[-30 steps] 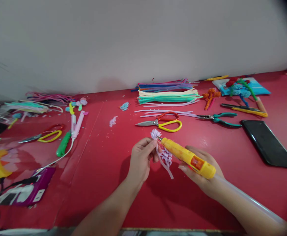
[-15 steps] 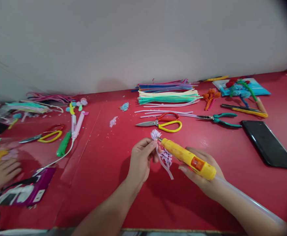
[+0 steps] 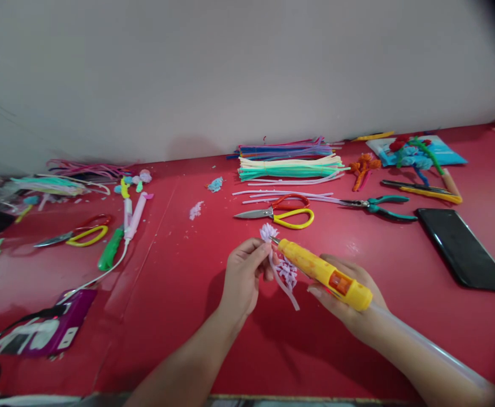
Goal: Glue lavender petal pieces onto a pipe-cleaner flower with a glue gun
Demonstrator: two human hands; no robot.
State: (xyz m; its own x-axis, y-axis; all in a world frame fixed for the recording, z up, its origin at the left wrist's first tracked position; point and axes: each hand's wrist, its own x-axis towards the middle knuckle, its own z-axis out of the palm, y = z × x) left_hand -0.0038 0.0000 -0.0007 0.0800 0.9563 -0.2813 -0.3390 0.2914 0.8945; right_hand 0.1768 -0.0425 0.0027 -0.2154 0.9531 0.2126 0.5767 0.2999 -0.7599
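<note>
My left hand (image 3: 247, 268) pinches a small lilac pipe-cleaner flower (image 3: 268, 231) near its base. Its pale stem (image 3: 285, 287) hangs down to the right below my fingers. In my right hand (image 3: 351, 299) is a yellow hot glue gun (image 3: 324, 272), its metal tip pointing up-left and at the flower's base; whether it touches cannot be made out. A clear glue stick (image 3: 429, 342) runs out of its back along my forearm. Behind the gun lies a bunch of lilac pieces (image 3: 287, 273), partly hidden. Just beyond the flower rest red-and-yellow-handled scissors (image 3: 292, 216).
Bundled pipe cleaners (image 3: 292, 168) lie along the wall. Teal-handled pliers (image 3: 378, 207) and a black phone (image 3: 463, 249) are at the right. Leftward are a second pair of scissors (image 3: 87, 235), a pink glue gun (image 3: 135, 217) and a purple power strip (image 3: 72, 322) with cables.
Both my hands, the flower and the glue gun hold nearly still. Another person's hand at the left edge has gone out of view, along with the yellow and lilac pieces beside it.
</note>
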